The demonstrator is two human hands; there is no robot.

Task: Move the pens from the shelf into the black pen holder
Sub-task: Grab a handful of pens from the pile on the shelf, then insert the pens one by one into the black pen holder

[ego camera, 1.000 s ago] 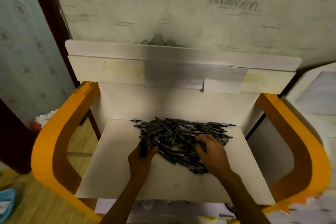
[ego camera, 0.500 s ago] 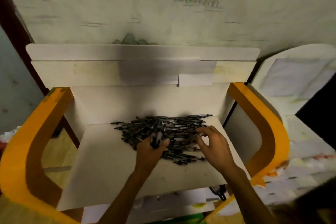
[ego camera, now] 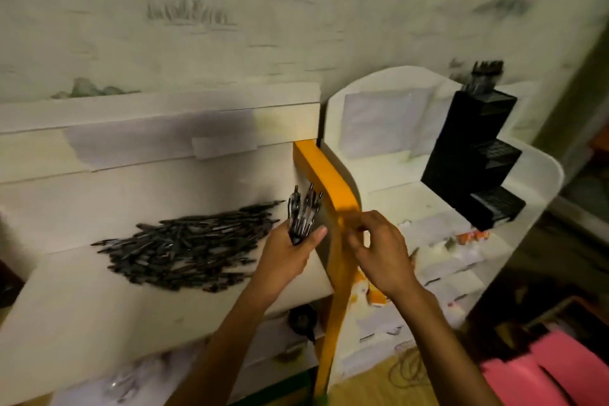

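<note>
Left hand (ego camera: pixel 290 254) now lifted off the white shelf board (ego camera: pixel 82 300), gripping bundle of black pens (ego camera: pixel 303 217) upright by its right edge; right hand (ego camera: pixel 379 250) curled, contents unclear. Tiered black plastic pen holder (ego camera: pixel 474 155) now visible, far right.

Black pens (ego camera: pixel 184 245) on a white shelf (ego camera: pixel 82 300) with orange sides (ego camera: pixel 329 184); black pen holder (ego camera: pixel 474 155).

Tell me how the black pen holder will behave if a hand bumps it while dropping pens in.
The black pen holder is tall and stepped, so a knock near its top tier might tip it. Pens already standing in that top tier probably add weight high up. It looks rigid, so it would likely slide or topple rather than flex.
</note>
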